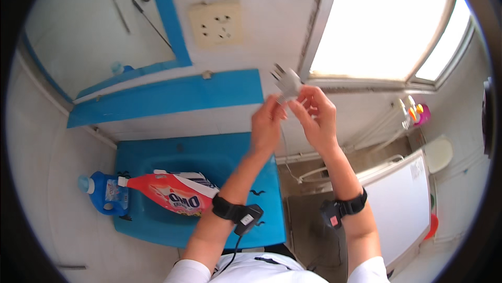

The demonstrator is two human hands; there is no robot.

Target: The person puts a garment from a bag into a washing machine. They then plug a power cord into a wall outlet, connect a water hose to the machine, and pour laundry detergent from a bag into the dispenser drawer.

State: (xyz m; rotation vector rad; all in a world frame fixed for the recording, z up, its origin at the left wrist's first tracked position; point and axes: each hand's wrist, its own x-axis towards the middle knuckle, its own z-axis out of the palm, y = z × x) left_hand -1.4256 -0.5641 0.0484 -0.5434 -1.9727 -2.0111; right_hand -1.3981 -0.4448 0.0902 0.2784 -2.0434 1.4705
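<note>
A grey power plug with metal prongs is held up in front of the wall, its prongs pointing to the upper left. My left hand grips its lower end near the cord. On the right side of the plug, my right hand pinches it between thumb and fingers. A thin cord hangs down below the hands. The cream wall socket is above and to the left of the plug, apart from it. Both hands are slightly blurred.
A blue shelf runs under a blue-framed mirror. Below, a blue washbasin holds a red OMO detergent pouch, beside a blue bottle. A bright window and a white appliance are at right.
</note>
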